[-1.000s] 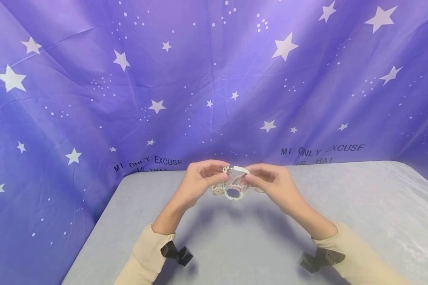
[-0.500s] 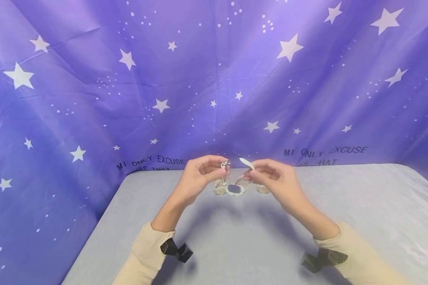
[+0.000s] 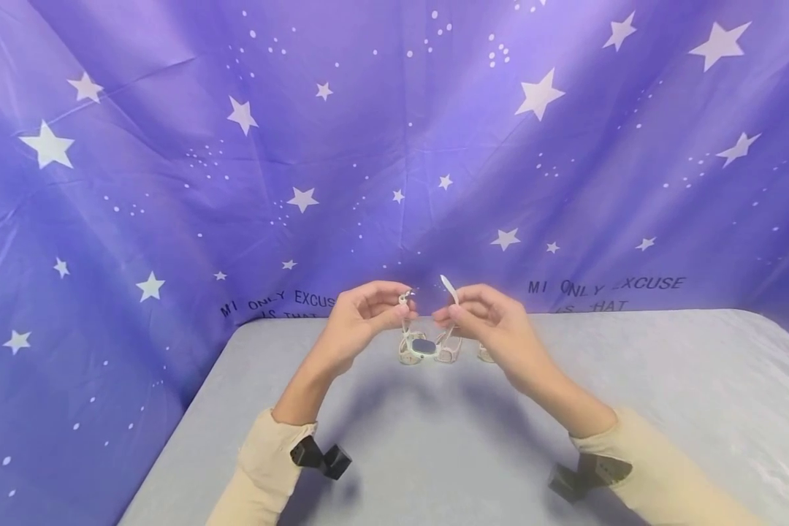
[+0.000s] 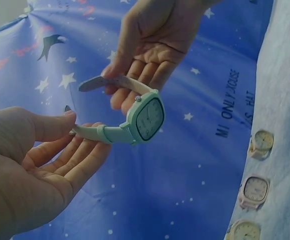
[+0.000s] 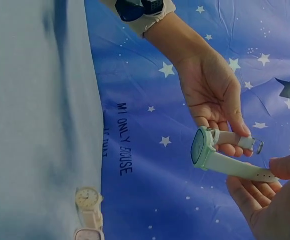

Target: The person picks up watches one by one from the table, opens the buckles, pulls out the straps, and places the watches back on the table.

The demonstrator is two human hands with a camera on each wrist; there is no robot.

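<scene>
The left hand pinches the buckle end of a mint-green wristwatch, the right hand its holed end, the tips apart. The dial hangs midway between them, the unfastened strap rising either side.

Between left grip and right grip, the held watch is pale mint green, its dial dark-rimmed. Near the grips — a pink watch and cream watches on the pale grey counter. Behind them, a violet-blue backdrop carries white stars, white dots, black lettering.
</scene>
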